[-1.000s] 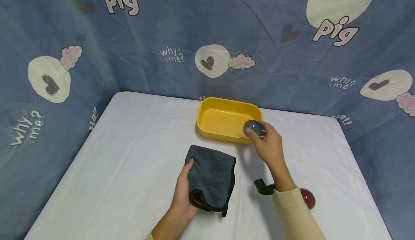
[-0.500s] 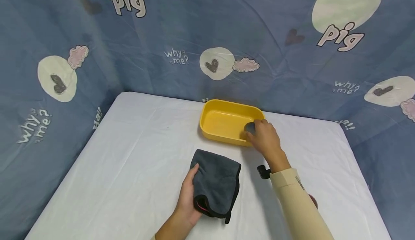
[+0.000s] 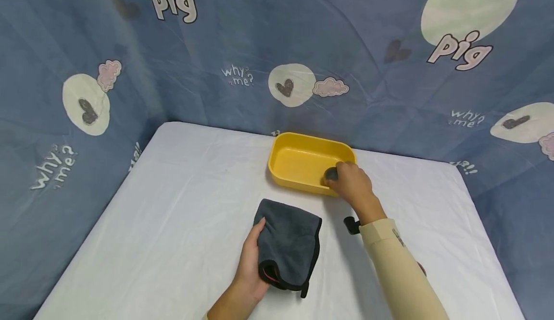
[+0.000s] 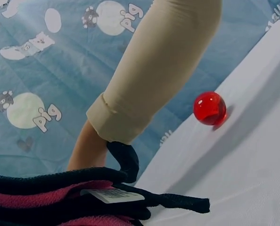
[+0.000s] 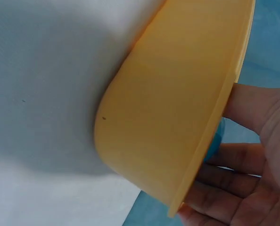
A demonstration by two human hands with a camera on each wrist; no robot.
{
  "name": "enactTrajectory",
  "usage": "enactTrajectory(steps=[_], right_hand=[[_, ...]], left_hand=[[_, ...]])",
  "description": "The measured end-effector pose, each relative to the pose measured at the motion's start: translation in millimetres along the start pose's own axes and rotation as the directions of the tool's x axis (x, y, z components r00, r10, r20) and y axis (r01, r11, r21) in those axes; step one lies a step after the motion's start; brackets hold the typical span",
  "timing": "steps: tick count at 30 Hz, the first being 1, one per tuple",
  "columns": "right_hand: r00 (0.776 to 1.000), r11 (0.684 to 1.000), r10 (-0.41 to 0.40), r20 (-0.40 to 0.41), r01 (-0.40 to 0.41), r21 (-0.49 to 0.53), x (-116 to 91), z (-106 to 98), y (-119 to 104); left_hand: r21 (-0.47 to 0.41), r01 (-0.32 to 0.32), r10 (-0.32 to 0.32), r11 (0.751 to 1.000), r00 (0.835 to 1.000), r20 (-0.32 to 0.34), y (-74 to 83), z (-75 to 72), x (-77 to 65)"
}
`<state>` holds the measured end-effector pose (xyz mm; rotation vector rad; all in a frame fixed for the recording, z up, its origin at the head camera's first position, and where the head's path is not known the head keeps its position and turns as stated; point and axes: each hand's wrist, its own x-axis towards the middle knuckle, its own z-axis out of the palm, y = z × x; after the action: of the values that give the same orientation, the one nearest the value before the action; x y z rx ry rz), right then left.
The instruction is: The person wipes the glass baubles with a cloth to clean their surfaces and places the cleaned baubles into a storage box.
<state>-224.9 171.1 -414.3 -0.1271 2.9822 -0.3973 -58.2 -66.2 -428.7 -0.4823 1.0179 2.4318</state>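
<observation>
My right hand (image 3: 352,183) reaches over the front right rim of the yellow tray (image 3: 298,164), holding a blue ball (image 3: 331,173) low inside it. Thumb and fingers lie on either side of the ball, which the tray's wall partly hides in the right wrist view, where a bit of blue ball (image 5: 218,141) shows between them. My left hand (image 3: 248,267) grips a folded grey cloth (image 3: 287,243) with black edging, its thumb on top. Pink inner layers (image 4: 31,197) and a white label (image 4: 114,195) show at the cloth's folded edge.
A red ball (image 4: 209,108) rests on the white-covered table (image 4: 253,155), mostly hidden behind the right sleeve in the head view. A black curved piece (image 3: 352,225) sticks out by the right cuff. A blue patterned curtain (image 3: 216,104) stands behind the tray.
My right hand has lowered the blue ball from above the tray's rim down into its front right corner. The left hand keeps its grip on the cloth; the view has shifted slightly.
</observation>
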Motion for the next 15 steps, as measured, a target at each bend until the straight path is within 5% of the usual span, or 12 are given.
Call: enactTrajectory(steps=[15], right_hand=[[0.979,0.998,0.067,0.193,-0.066,-0.016,12.5,-13.2,-5.9]], left_hand=[[0.008,-0.030,0.030,1.000,0.999,-0.020,10.0,4.9,0.6]])
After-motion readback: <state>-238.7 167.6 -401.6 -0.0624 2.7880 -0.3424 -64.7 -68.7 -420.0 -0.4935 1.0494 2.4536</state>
